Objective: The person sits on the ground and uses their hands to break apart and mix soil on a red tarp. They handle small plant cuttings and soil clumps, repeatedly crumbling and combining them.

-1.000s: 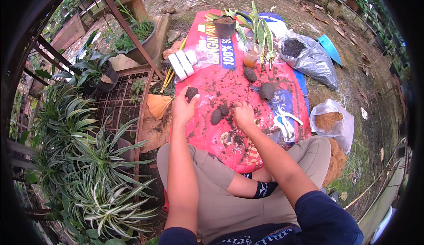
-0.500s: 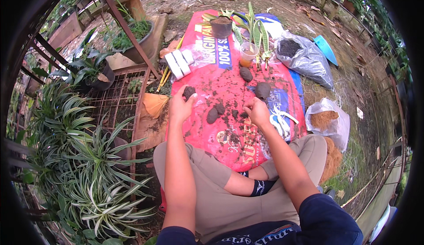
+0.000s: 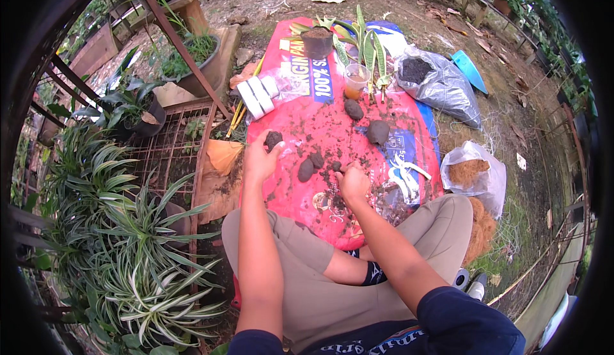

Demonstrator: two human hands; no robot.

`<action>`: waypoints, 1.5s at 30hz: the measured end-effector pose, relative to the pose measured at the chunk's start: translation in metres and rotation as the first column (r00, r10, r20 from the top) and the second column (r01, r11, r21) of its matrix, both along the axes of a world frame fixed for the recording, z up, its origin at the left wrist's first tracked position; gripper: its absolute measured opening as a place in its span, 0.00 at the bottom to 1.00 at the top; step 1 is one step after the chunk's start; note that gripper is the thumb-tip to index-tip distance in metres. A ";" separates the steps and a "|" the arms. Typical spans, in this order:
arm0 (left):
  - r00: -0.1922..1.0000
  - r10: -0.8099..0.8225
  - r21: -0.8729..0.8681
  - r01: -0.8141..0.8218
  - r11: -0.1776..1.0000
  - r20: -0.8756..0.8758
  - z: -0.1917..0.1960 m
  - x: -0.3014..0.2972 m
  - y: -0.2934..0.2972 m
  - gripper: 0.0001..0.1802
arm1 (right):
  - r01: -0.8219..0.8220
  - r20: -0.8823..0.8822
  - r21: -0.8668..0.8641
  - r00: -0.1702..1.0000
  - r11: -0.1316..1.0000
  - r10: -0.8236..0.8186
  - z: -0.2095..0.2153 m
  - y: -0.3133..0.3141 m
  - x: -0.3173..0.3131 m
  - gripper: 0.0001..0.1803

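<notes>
The left hand [image 3: 258, 159] is gripping a dark-brown, rounded clump of soil [image 3: 274, 140] between thumb and fingers, left of the clear plastic cup of amber liquid [image 3: 356, 80] and nearer the person; the right hand [image 3: 354, 182] is curling its fingers low over the red printed plastic sheet [image 3: 284, 200], on the cup's near side; whether they are pinching anything, I cannot tell; 2 dark-brown, rounded lumps [image 3: 378, 132] are lying nearer the cup.
</notes>
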State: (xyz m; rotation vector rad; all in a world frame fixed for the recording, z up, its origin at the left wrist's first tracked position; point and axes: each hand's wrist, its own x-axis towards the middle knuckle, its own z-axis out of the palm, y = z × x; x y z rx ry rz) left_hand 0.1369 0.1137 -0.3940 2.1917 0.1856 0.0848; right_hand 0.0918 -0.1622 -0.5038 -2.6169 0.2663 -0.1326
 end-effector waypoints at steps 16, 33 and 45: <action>0.998 0.016 0.035 -0.018 0.999 0.055 0.003 -0.005 0.007 0.35 | -0.035 0.139 0.159 0.990 0.987 0.012 0.035 -0.040 0.034 0.10; 0.996 0.015 0.037 -0.018 0.999 0.087 -0.004 -0.006 0.011 0.30 | -0.496 0.067 -0.531 0.784 0.687 0.618 -0.007 -0.060 0.007 0.10; 0.997 -0.012 0.014 0.011 1.000 0.077 -0.001 -0.007 0.006 0.34 | 0.000 0.010 0.243 1.000 0.970 -0.003 0.019 -0.117 0.011 0.14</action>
